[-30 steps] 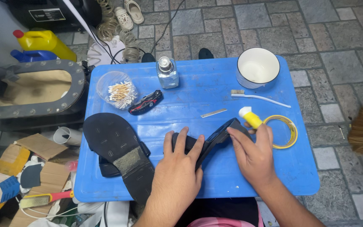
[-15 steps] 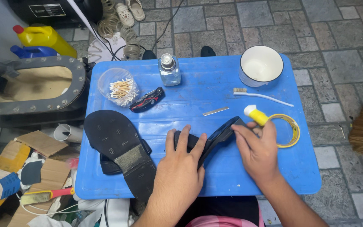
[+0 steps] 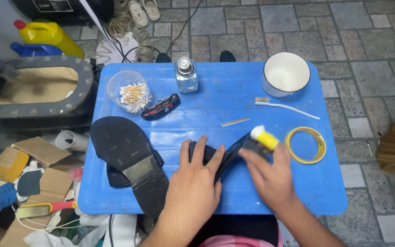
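Note:
A black sandal (image 3: 227, 152) lies on the blue plastic table (image 3: 216, 100), near its front edge. My left hand (image 3: 196, 183) presses flat on the sandal's left end, fingers spread. My right hand (image 3: 270, 176) rests on its right end and holds a small yellow tube with a white cap (image 3: 265, 138), the cap pointing up and left. A second black sandal (image 3: 131, 162) lies sole up at the front left of the table, apart from both hands.
On the table stand a clear cup of cotton swabs (image 3: 131, 93), a glass bottle (image 3: 186, 75), a white bowl (image 3: 285, 73), a toothbrush (image 3: 284, 107), a yellow tape ring (image 3: 305, 144), a black and red tool (image 3: 161, 107) and a thin metal strip (image 3: 235, 121). Cardboard scraps lie left.
The right hand has shifted a little left along the sandal, and the yellow tube has tilted further over it. The left hand has stayed pressed in place.

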